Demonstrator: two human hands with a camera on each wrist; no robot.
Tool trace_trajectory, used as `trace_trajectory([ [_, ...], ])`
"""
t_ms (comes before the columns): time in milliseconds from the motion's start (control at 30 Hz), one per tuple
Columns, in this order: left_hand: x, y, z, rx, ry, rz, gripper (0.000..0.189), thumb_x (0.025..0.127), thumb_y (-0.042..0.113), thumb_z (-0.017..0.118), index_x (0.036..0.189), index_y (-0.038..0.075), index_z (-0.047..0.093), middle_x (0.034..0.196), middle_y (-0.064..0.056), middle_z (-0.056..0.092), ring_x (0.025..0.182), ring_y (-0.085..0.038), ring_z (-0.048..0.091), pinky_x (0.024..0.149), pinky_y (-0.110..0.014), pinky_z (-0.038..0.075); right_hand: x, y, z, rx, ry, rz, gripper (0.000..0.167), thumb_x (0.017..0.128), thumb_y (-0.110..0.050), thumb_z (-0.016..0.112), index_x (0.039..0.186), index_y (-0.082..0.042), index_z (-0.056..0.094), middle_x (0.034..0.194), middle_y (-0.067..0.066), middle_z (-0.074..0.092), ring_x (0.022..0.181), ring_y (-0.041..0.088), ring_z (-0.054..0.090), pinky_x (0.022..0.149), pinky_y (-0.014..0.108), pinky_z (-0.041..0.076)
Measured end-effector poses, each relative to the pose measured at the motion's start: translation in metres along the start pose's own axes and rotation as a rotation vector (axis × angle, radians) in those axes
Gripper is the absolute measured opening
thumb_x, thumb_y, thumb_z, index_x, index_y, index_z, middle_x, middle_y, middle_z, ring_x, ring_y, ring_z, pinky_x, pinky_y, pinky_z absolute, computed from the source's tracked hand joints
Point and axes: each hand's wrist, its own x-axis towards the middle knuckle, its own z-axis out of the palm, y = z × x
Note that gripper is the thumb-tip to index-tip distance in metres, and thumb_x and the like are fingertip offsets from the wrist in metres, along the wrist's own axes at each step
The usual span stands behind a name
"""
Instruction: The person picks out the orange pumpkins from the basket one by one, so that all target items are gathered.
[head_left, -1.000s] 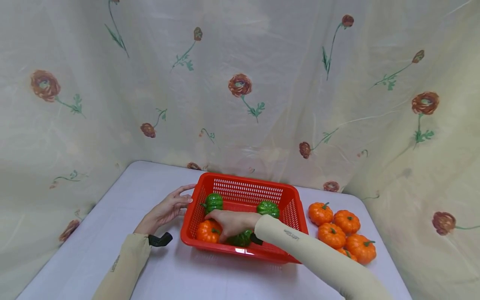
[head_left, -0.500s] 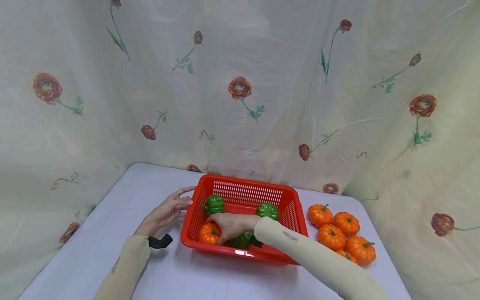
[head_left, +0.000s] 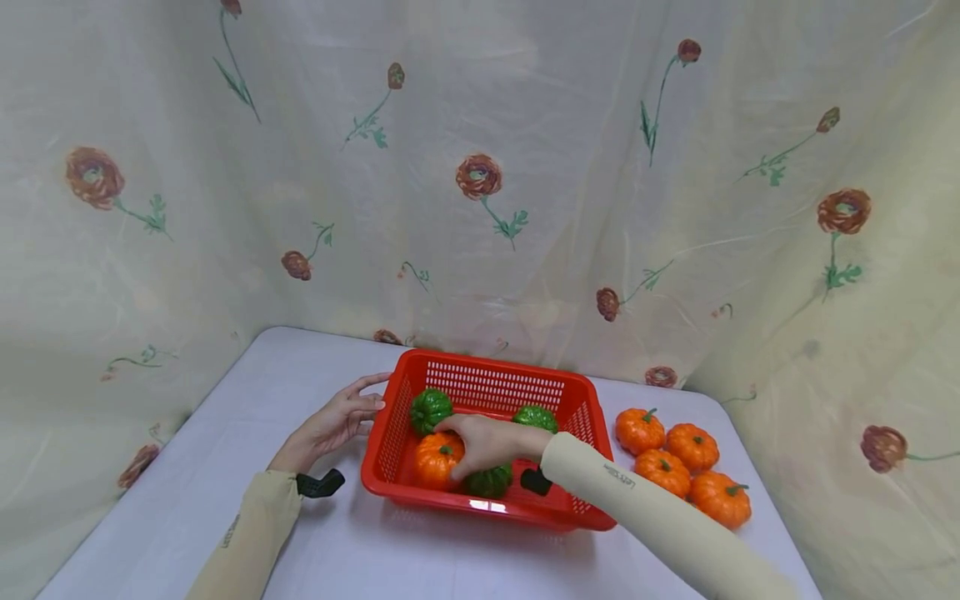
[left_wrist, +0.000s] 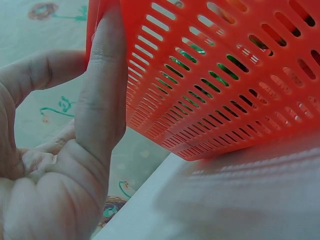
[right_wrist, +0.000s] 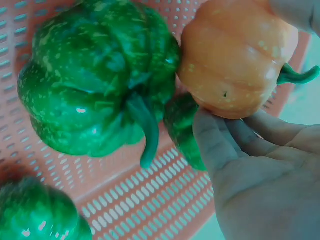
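In the head view, a red plastic basket (head_left: pixel 495 364) stands on the table. My left hand (head_left: pixel 333 429) touches its left side from outside; in the left wrist view the fingers (left_wrist: pixel 102 75) are fairly straight against the wall and rim. Inside the basket, my right hand (head_left: pixel 491 442) grips a small orange pumpkin (head_left: pixel 437 460). The right wrist view shows this orange pumpkin (right_wrist: pixel 237 57) between the thumb and the fingers. Three green pumpkins lie in the basket: one at the back left (head_left: pixel 431 410), one at the right (head_left: pixel 536 418), one in front (head_left: pixel 489 482) partly behind my right hand.
Several orange pumpkins (head_left: pixel 692 447) sit in a group on the white table (head_left: pixel 315 550), to the right of the basket. A flower-patterned curtain (head_left: pixel 480 250) hangs behind the table and along both sides.
My right hand and the orange pumpkin have shifted right and slightly away inside the basket. The back left green pumpkin has turned a little. My left hand stays at the rim.
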Motion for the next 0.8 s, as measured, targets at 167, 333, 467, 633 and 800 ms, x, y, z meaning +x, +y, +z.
trace_trajectory([
  [167, 0.002, 0.000, -0.001, 0.025, 0.003, 0.012, 0.061, 0.098, 0.008, 0.052, 0.152, 0.018, 0.025, 0.121, -0.007, 0.056, 0.099, -0.018, 0.066, 0.080, -0.038, 0.059, -0.017, 0.009, -0.011, 0.049, 0.025, 0.012, 0.073, 0.076, -0.031, 0.076, 0.140, -0.011, 0.047, 0.129, -0.001, 0.056, 0.109, 0.009, 0.053, 0.098, 0.029, 0.047],
  [333, 0.000, 0.000, 0.000, 0.025, -0.004, 0.008, 0.064, 0.097, 0.009, 0.054, 0.152, 0.018, 0.024, 0.120, -0.007, 0.056, 0.098, -0.018, 0.066, 0.081, -0.038, 0.059, -0.037, 0.020, -0.020, 0.067, 0.075, 0.047, 0.071, 0.074, -0.033, 0.076, 0.138, -0.015, 0.050, 0.127, -0.003, 0.057, 0.107, 0.009, 0.054, 0.096, 0.031, 0.048],
  [467, -0.002, 0.001, 0.003, 0.014, -0.002, 0.006, 0.066, 0.096, 0.010, 0.055, 0.153, 0.018, 0.023, 0.121, -0.007, 0.057, 0.098, -0.018, 0.066, 0.081, -0.038, 0.059, -0.056, 0.027, -0.031, 0.109, 0.121, 0.070, 0.069, 0.075, -0.031, 0.075, 0.137, -0.017, 0.050, 0.126, -0.003, 0.057, 0.107, 0.011, 0.054, 0.097, 0.034, 0.047],
  [633, 0.000, -0.001, 0.002, 0.012, 0.004, 0.007, 0.066, 0.096, 0.010, 0.056, 0.153, 0.019, 0.024, 0.124, -0.007, 0.056, 0.100, -0.019, 0.066, 0.082, -0.039, 0.058, -0.082, 0.032, -0.043, 0.135, 0.166, 0.124, 0.069, 0.075, -0.029, 0.075, 0.137, -0.015, 0.050, 0.128, -0.001, 0.056, 0.106, 0.013, 0.054, 0.094, 0.035, 0.049],
  [800, 0.000, 0.000, 0.002, 0.020, 0.001, 0.010, 0.066, 0.096, 0.010, 0.056, 0.153, 0.018, 0.024, 0.123, -0.007, 0.056, 0.100, -0.019, 0.066, 0.083, -0.040, 0.058, -0.108, 0.043, -0.050, 0.133, 0.213, 0.194, 0.072, 0.074, -0.028, 0.076, 0.139, -0.012, 0.049, 0.128, 0.003, 0.057, 0.104, 0.015, 0.055, 0.092, 0.036, 0.051],
])
